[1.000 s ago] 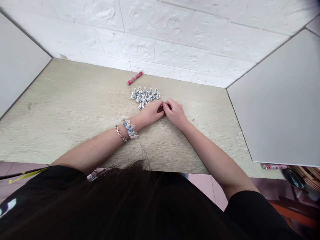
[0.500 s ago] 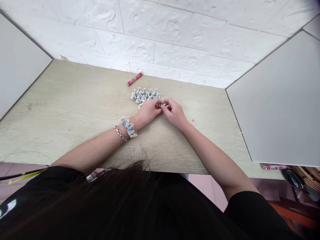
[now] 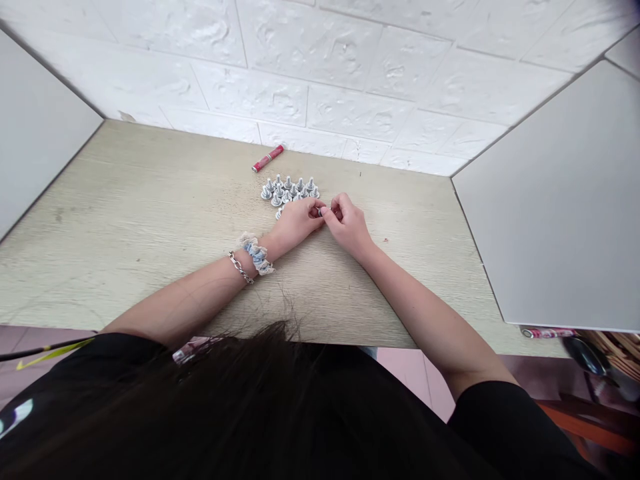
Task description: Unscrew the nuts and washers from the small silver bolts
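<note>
My left hand (image 3: 299, 221) is closed, thumb and fingers pinching one end of a small metal bolt (image 3: 320, 212). On the other end, the fingertips of my right hand (image 3: 349, 224) press together and cover most of it. The two hands nearly meet, low over the table. Just behind and left of them stands a cluster of silver bolts (image 3: 279, 191), several of them upright on their wide bases with the threaded ends up. My left hand hides part of this cluster.
A red tube (image 3: 268, 159) lies near the white brick wall (image 3: 280, 93) on the wooden table (image 3: 175, 180). Pale panels stand at left (image 3: 40, 127) and right (image 3: 560, 207). Another red tube (image 3: 547, 333) and a dark rounded object (image 3: 587, 357) sit by the right front edge.
The fingers of my right hand have shifted slightly and curled further over the bolt, so less of its metal shows. My left hand and the standing bolts look the same.
</note>
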### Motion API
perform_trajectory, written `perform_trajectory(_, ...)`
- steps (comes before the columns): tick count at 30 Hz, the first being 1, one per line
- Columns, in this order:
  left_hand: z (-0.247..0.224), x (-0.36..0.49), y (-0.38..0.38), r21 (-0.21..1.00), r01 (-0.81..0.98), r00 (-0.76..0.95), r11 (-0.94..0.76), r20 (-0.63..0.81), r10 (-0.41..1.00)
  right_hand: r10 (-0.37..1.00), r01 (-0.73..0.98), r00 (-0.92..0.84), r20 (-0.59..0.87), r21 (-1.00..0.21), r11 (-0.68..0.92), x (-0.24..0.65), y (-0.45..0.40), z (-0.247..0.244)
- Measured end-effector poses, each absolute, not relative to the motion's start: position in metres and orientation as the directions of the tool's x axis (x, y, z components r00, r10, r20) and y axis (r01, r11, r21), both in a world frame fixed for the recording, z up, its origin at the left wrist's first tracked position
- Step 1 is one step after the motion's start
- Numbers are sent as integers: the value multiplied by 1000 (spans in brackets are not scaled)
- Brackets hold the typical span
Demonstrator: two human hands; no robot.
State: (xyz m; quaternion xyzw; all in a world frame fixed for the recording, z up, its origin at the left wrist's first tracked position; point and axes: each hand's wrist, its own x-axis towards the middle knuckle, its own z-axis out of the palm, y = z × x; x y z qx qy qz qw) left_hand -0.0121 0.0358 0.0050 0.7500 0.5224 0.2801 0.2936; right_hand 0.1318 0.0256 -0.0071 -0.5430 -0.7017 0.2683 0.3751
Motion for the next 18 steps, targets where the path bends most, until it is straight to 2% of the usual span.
perform_trajectory(5,4,-12,36,730,623,287,-282,122,950,955,485,-222,198,-827,285,134,27,-8)
perform_trajectory(18,6,-12,36,747,600,314,-287,110,943,960,528,-209,187,-805,271,135,31,-9)
